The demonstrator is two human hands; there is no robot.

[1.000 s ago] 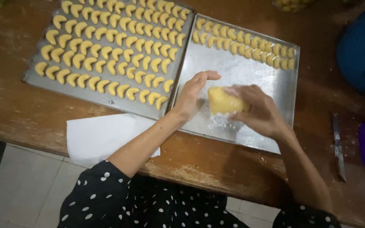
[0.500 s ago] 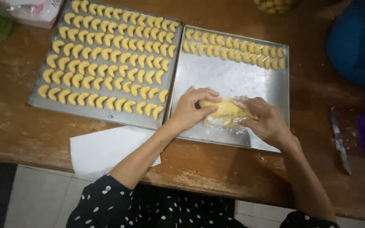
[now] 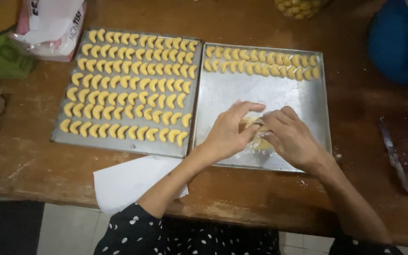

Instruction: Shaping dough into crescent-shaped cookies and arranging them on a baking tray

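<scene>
Dough [image 3: 256,134], yellow, pinched between both hands over the near part of the right tray [image 3: 308,101]. Left hand [image 3: 227,132] curled on its left side, fingers closed against it; right hand [image 3: 291,137] cupped over its right side, likewise gripping. Mostly hidden under the fingers, so shape hard to tell. Beyond the hands, one row of crescents [image 3: 260,63] along the far edge of the right tray, the rest bare metal. Left of the right tray and touching it, the left tray [image 3: 57,137], filled with rows of crescents. By that count, roughly half done: one tray full, the other barely started. Nearer than the left tray, white paper [image 3: 128,182] over the table edge. Right of the right tray, a knife [image 3: 393,153].
</scene>
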